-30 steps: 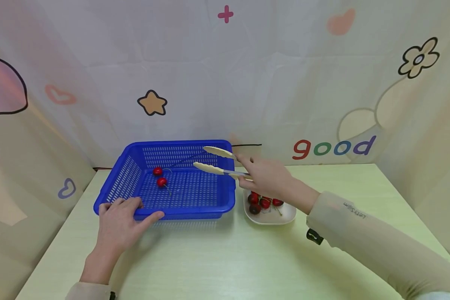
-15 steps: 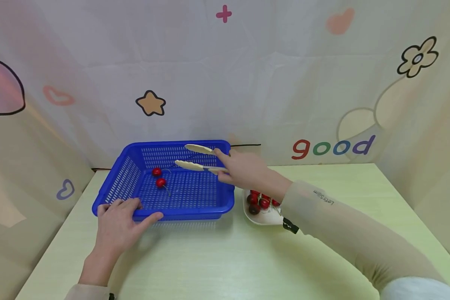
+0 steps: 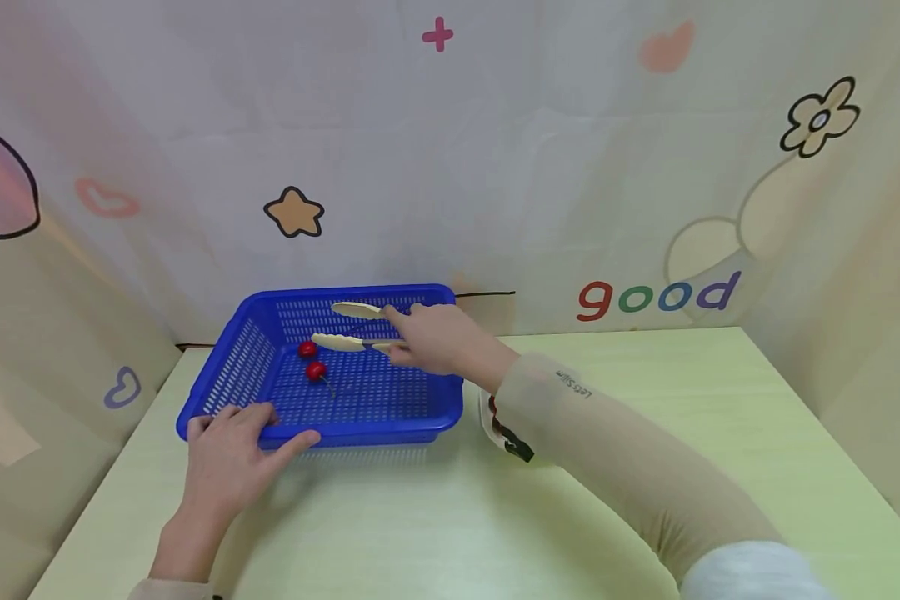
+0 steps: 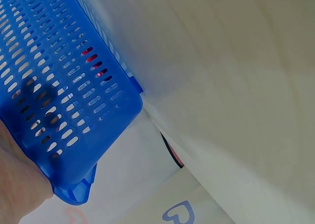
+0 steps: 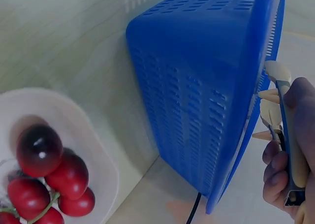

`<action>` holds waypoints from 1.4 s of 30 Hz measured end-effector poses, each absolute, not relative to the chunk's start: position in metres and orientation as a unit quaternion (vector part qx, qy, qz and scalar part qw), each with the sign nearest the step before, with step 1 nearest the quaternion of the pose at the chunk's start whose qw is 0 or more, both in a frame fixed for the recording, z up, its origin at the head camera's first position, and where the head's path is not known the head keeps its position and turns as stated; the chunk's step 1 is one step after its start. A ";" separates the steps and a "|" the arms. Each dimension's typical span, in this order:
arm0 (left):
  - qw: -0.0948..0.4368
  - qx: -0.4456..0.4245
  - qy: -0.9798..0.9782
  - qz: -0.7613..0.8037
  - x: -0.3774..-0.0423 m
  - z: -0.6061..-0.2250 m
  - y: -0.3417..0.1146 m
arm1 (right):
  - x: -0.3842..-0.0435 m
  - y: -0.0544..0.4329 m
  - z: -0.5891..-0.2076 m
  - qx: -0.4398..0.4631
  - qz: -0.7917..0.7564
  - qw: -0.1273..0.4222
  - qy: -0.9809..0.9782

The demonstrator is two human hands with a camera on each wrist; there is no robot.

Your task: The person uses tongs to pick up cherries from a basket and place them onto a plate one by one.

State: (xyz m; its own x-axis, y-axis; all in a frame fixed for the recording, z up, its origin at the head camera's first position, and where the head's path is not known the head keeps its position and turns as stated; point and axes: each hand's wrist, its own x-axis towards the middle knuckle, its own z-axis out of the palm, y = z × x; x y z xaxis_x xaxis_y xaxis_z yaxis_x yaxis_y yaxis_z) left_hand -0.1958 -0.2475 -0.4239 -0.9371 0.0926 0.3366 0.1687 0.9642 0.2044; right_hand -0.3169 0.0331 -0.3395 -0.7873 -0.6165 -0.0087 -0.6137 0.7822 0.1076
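Observation:
In the head view my left hand (image 3: 225, 458) grips the near left rim of a blue plastic basket (image 3: 390, 431), fingers over the edge and thumb along the front. Two red cherries (image 3: 316, 371) with stems lie inside, towards the basket's left. My right hand (image 3: 446, 337) holds a pair of tongs (image 3: 339, 342) with cream tips, which hover over the basket. The tongs' arms stand apart, and I see nothing between the tips. From the right wrist view, the fingers wrap around the tongs' metal handle (image 5: 290, 150) beside the basket rim.
A white dish (image 5: 101, 130) with several dark red cherries (image 5: 69, 177) stands right of the basket, mostly hidden under my right forearm in the head view. A patterned curtain (image 3: 390, 167) hangs behind the pale table (image 3: 390, 533). A thin black cable (image 3: 487, 293) runs behind the basket.
My right hand has moved left with the tongs, from the basket's right side to above its middle. The forearm now covers most of the dish. My left hand stays on the rim.

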 end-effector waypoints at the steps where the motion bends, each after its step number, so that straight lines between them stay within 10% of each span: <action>1: 0.163 -0.066 -0.978 -0.114 -0.196 -0.424 -0.248 | -0.318 0.029 -0.340 0.326 -0.053 0.011 -0.944; 42: 0.167 -0.069 -0.978 -0.103 -0.198 -0.425 -0.251 | -0.330 -0.049 -0.369 0.285 -0.041 -0.048 -0.957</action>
State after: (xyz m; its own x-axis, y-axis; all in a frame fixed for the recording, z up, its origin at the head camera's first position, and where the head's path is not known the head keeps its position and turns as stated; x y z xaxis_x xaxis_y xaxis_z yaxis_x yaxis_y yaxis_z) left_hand -0.1975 -0.2507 -0.4254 -0.9345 0.1002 0.3416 0.1694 0.9691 0.1792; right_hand -0.3303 -0.0492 -0.3688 -0.8335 -0.5403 -0.1157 -0.5483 0.8347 0.0514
